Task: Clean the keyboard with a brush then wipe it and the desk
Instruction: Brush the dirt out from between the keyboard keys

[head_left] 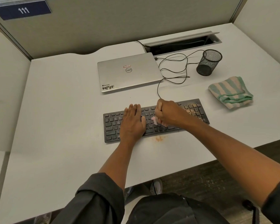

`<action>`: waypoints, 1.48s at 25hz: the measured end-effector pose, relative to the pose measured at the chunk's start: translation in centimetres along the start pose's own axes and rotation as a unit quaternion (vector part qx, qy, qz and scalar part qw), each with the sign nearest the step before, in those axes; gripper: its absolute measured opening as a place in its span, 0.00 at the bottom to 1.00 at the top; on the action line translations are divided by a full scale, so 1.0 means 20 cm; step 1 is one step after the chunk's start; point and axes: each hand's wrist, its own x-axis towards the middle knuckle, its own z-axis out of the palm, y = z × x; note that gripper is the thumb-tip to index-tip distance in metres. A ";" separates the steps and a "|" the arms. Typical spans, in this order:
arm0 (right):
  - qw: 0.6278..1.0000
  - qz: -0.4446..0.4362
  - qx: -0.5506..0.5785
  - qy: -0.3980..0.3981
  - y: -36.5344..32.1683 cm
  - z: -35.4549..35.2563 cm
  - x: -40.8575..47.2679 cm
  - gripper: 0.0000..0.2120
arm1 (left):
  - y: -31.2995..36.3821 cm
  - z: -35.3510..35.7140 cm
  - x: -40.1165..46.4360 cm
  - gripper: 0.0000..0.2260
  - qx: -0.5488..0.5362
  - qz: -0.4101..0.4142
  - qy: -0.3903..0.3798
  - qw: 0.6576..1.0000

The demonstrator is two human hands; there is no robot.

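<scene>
A black keyboard [113, 126] lies on the white desk [63, 110], its right end dusted with brownish crumbs [192, 109]. My left hand [133, 122] rests flat on the keys, fingers straight. My right hand [167, 113] grips a small brush [155, 120] in a fist; its pink bristles touch the keys at the keyboard's middle. A small pile of orange-brown crumbs [158, 138] sits on the desk just in front of the keyboard. A green and beige striped cloth [230, 92] lies folded to the right of the keyboard.
A shut silver laptop [128, 71] lies behind the keyboard, with a black cable [174, 73] looping beside it. A black mesh pen cup [208, 62] stands at the back right. Behind them is an open cable tray [183, 44]. Partition walls enclose the desk.
</scene>
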 end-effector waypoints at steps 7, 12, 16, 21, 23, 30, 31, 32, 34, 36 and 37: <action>0.998 -0.004 -0.016 0.068 -0.04 -0.03 0.04 0.05 | -0.01 0.00 0.00 0.28 0.001 0.001 -0.001 1.000; 0.988 0.052 -0.070 -0.128 -0.09 -0.09 -0.01 0.14 | 0.00 -0.01 0.00 0.27 -0.010 0.000 0.001 1.000; 0.998 0.020 -0.039 0.045 -0.06 -0.10 -0.01 0.07 | 0.00 -0.01 0.00 0.27 -0.011 0.003 -0.001 1.000; 0.988 0.066 -0.036 -0.139 -0.05 -0.05 -0.06 0.19 | 0.00 0.00 0.00 0.27 -0.013 0.004 0.001 1.000; 0.986 0.075 -0.019 -0.146 -0.05 -0.06 -0.07 0.19 | -0.01 0.00 0.00 0.28 -0.012 0.006 -0.001 1.000; 0.999 0.033 -0.024 -0.002 -0.01 -0.03 -0.06 0.07 | -0.01 0.00 0.00 0.27 -0.011 0.004 -0.003 1.000; 0.998 0.033 -0.036 -0.048 -0.03 -0.04 -0.07 0.11 | -0.01 0.00 0.00 0.27 -0.011 0.004 -0.003 1.000; 0.995 0.032 -0.037 -0.087 -0.04 -0.04 -0.09 0.15 | -0.01 0.00 0.00 0.27 -0.010 0.005 -0.005 1.000; 0.995 0.034 -0.016 -0.088 -0.04 -0.06 -0.11 0.16 | -0.01 0.00 0.00 0.27 -0.009 0.006 -0.007 1.000; 0.999 0.037 0.020 0.026 -0.01 -0.06 -0.08 0.10 | -0.01 0.00 0.00 0.27 -0.012 0.006 -0.007 1.000; 0.995 0.026 0.036 0.087 0.01 -0.04 -0.06 0.06 | -0.01 0.00 0.00 0.27 -0.014 0.005 -0.008 1.000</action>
